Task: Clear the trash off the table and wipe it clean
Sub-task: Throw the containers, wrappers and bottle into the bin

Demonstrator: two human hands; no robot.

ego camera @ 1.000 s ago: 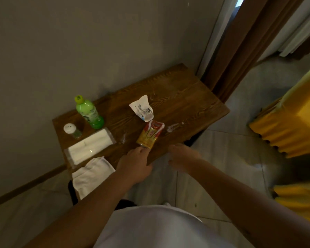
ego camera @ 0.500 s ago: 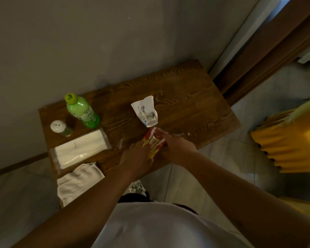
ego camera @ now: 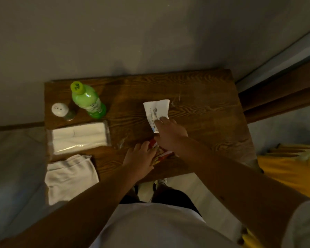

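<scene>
The left hand presses flat on the red snack wrapper at the worktop's near edge, seemingly pinning it; the right hand reaches over, fingers spread on the white wrapper, not yet gripping; the cloth waits for wiping.

Dark grainy wooden table with dull sheen, glossy green plastic bottle, crinkled white paper wrapper, shiny red-yellow foil snack packet, clear glossy plastic-wrapped white tissue pack, matt soft white folded cloth.
</scene>
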